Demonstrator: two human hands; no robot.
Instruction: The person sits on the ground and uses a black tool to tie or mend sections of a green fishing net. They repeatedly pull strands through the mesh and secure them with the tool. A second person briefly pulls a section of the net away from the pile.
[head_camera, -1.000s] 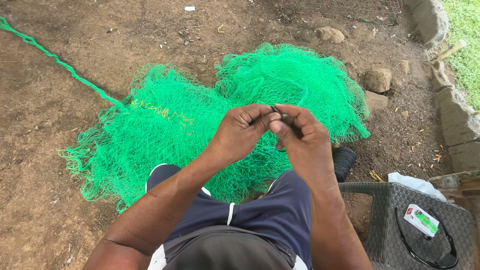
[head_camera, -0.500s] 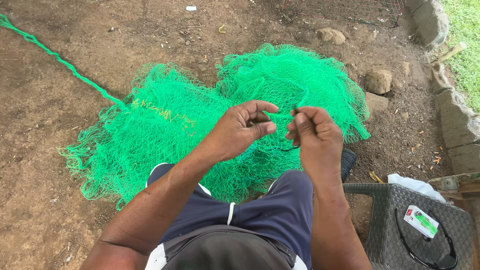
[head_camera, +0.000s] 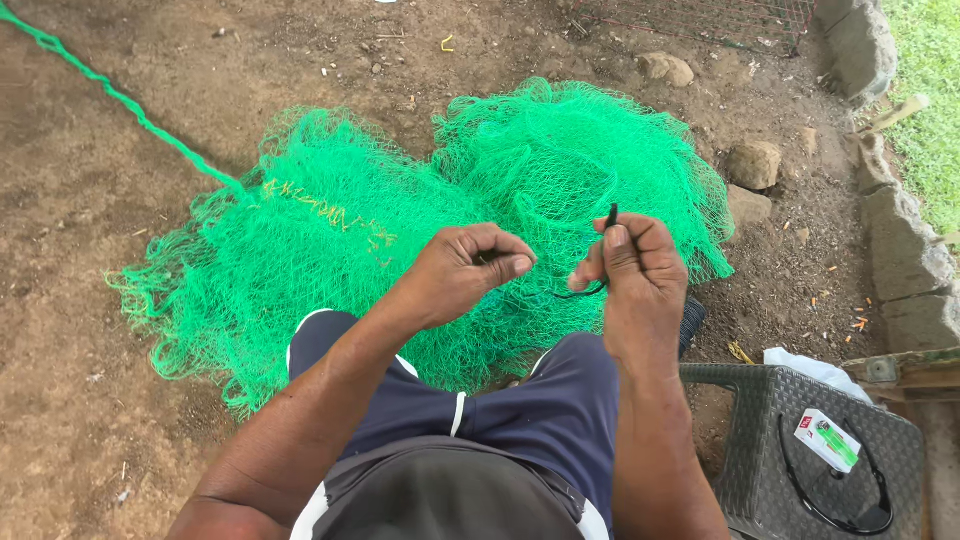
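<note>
while green net (head_camera: 400, 240) lies heaped on bare dirt ahead of knees, both hands work above it. left hand (head_camera: 468, 272) curled closed, fingers pinched on something too small to tell. right hand (head_camera: 632, 268) pinches thin black cord (head_camera: 603, 250), one end poking up past fingertips, loop hanging below. green rope (head_camera: 110, 95) trails off net toward upper left. stones (head_camera: 755, 165) beside net on right. grey woven stool (head_camera: 800, 450) at right carries small white-green box (head_camera: 828, 440).
</note>
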